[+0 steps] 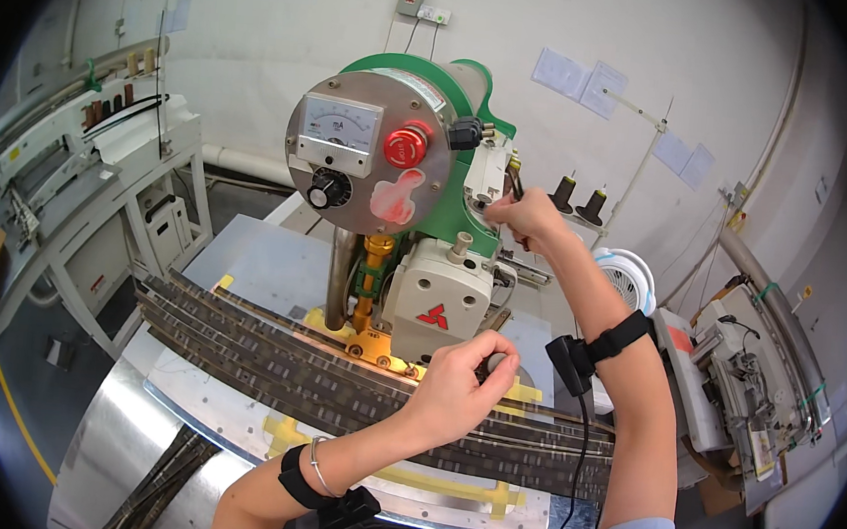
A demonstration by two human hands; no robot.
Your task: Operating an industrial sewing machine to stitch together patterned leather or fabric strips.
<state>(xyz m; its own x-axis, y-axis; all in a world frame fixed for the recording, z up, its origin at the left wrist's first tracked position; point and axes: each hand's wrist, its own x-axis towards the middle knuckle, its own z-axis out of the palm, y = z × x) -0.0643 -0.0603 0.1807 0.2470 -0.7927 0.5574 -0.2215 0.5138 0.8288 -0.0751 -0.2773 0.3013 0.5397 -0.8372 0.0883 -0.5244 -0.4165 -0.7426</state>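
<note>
A green and white industrial sewing machine (pixel 441 291) stands before me. Its round metal front plate (pixel 349 194) carries a dial meter (pixel 339 125), a red stop button (pixel 406 147) and a black knob (pixel 329 189). Beside the machine's lower right, my left hand (pixel 458 392) is closed, fingertips pinched around a small dark grey rounded piece (pixel 491 365). My right hand (pixel 531 220) reaches up to the machine's far right side with bent fingers. A thin dark tool-like piece (pixel 516 179) rises by those fingers; its kind is unclear.
Long dark patterned strips (pixel 287 353) lie across the curved metal table, with yellow tape (pixel 283 434) along its edge. Black thread cones (pixel 592 206) and a white fan (pixel 629 278) stand behind at right. Other machines (pixel 748 375) flank both sides. A black cable (pixel 582 456) hangs from my right wrist strap.
</note>
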